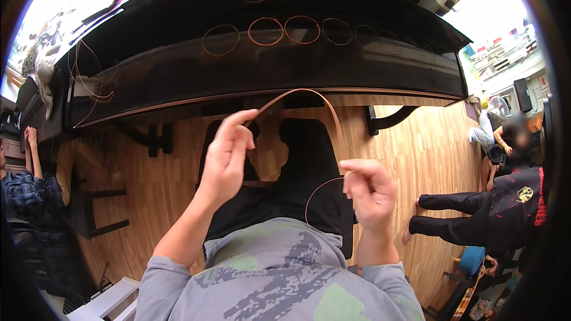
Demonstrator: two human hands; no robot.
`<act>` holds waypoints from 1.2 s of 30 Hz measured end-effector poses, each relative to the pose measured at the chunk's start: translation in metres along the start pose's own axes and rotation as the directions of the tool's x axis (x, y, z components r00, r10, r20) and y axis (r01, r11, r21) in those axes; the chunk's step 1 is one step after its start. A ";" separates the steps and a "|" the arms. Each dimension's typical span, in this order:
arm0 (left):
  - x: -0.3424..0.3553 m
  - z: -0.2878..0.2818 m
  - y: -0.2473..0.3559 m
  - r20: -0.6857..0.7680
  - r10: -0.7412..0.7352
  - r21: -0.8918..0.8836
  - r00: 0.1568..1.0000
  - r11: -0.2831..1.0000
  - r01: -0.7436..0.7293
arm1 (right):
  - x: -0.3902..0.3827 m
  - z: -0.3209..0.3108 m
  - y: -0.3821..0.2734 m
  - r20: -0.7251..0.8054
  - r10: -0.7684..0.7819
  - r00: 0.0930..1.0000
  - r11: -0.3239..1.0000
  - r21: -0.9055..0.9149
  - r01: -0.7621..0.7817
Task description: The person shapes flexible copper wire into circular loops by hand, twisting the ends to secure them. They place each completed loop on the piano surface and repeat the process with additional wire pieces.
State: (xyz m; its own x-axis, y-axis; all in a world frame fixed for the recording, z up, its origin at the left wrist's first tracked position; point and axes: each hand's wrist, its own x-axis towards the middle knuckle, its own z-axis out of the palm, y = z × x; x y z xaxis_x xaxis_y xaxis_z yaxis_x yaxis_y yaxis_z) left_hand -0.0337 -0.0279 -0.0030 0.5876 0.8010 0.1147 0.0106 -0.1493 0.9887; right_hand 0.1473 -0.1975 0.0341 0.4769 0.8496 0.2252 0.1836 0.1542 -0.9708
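Note:
My left hand point(225, 157), in front of my chest, pinches one end of a thin copper-coloured wire point(306, 90). The wire bows up in an arch and comes down to my right hand point(372, 193), where thumb and fingers are closed on it. From my right hand a thinner tail of wire point(313, 193) curves back and hangs over my lap. Beyond my hands, a glossy black piano point(160, 77) carries several wire rings side by side: a dull brass one point(206, 46), two copper-coloured ones point(266, 45) and fainter, thinner ones point(325, 34) to the right.
Loose, uncoiled wires point(98, 94) lie at the piano's left end. My legs point(309, 154) are under its front edge. A person in a checked shirt point(27, 193) is at the left, beside a dark stool point(107, 196). Another person in black point(499, 208) is at the right.

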 end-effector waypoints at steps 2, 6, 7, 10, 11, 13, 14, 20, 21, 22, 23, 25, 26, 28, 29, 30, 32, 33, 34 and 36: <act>-0.003 0.010 0.003 0.123 0.038 0.093 0.992 0.994 -0.050 | 0.014 0.010 -0.001 0.215 -0.199 0.956 0.931 -0.262 0.253; -0.013 0.015 0.009 0.387 0.063 -0.082 0.920 0.996 -0.034 | 0.022 0.035 0.003 0.328 -0.189 0.926 0.787 -0.514 0.342; -0.013 0.024 0.002 0.328 0.064 -0.165 0.942 0.986 -0.010 | 0.026 0.042 0.012 0.302 -0.289 0.909 0.747 -0.523 0.411; -0.011 0.026 -0.003 0.290 -0.165 -0.322 0.943 0.911 0.258 | 0.027 0.045 0.020 0.312 -0.223 0.924 0.776 -0.516 0.362; -0.007 0.023 -0.008 0.311 -0.183 -0.325 0.933 0.902 0.285 | 0.028 0.046 0.021 0.299 -0.220 0.928 0.786 -0.509 0.350; -0.002 0.019 -0.014 0.309 -0.210 -0.336 0.928 0.888 0.313 | 0.032 0.046 0.018 0.312 -0.254 0.915 0.731 -0.558 0.393; -0.002 0.019 -0.016 0.285 -0.222 -0.345 0.932 0.884 0.316 | 0.033 0.045 0.018 0.322 -0.268 0.908 0.703 -0.579 0.413; 0.003 0.005 -0.018 0.227 -0.315 -0.356 0.921 0.854 0.380 | 0.033 0.017 0.034 0.333 -0.251 0.909 0.509 -0.753 0.416; 0.004 0.003 -0.018 0.229 -0.332 -0.348 0.915 0.850 0.396 | 0.034 0.011 0.038 0.323 -0.271 0.907 0.473 -0.776 0.417; 0.005 0.000 -0.019 0.236 -0.331 -0.345 0.914 0.850 0.397 | 0.034 0.005 0.040 0.314 -0.292 0.904 0.436 -0.797 0.417; 0.005 -0.002 -0.022 0.241 -0.333 -0.339 0.912 0.851 0.401 | 0.032 0.001 0.039 0.272 -0.257 0.927 0.361 -0.863 0.354; 0.005 -0.005 -0.026 0.234 -0.339 -0.326 0.911 0.856 0.402 | 0.032 0.000 0.031 0.183 -0.159 0.970 0.247 -0.944 0.219; 0.006 -0.005 -0.026 0.227 -0.343 -0.320 0.911 0.857 0.403 | 0.032 -0.002 0.029 0.129 -0.112 0.985 0.179 -0.973 0.148; 0.003 -0.006 -0.025 0.229 -0.367 -0.304 0.902 0.853 0.424 | 0.035 -0.011 0.038 0.049 -0.082 0.995 0.173 -0.983 0.062; 0.003 -0.008 -0.024 0.242 -0.378 -0.295 0.893 0.849 0.439 | 0.035 -0.018 0.045 -0.018 -0.040 0.999 0.223 -0.975 -0.008; 0.002 -0.009 -0.024 0.255 -0.389 -0.285 0.885 0.844 0.453 | 0.036 -0.024 0.051 -0.082 0.006 0.997 0.269 -0.960 -0.080; 0.002 -0.011 -0.027 0.289 -0.385 -0.267 0.877 0.847 0.460 | 0.039 -0.033 0.056 -0.193 0.124 0.973 0.596 -0.770 -0.228; 0.002 -0.011 -0.028 0.300 -0.379 -0.264 0.875 0.849 0.458 | 0.040 -0.040 0.060 -0.194 0.207 0.959 0.739 -0.611 -0.283; 0.001 -0.011 -0.029 0.311 -0.374 -0.262 0.874 0.850 0.457 | 0.040 -0.043 0.063 -0.178 0.288 0.941 0.841 -0.424 -0.337; -0.001 -0.007 -0.029 0.326 -0.371 -0.249 0.869 0.854 0.458 | 0.041 -0.031 0.055 -0.108 0.192 0.975 0.952 -0.223 -0.212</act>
State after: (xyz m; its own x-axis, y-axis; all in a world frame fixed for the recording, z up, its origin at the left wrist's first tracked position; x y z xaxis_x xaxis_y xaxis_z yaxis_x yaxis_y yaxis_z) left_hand -0.0404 -0.0198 -0.0308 0.7706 0.5629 -0.2988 0.0769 0.3834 0.9204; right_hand 0.2032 -0.1699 -0.0075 0.5930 0.8041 0.0417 0.2648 -0.1458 -0.9532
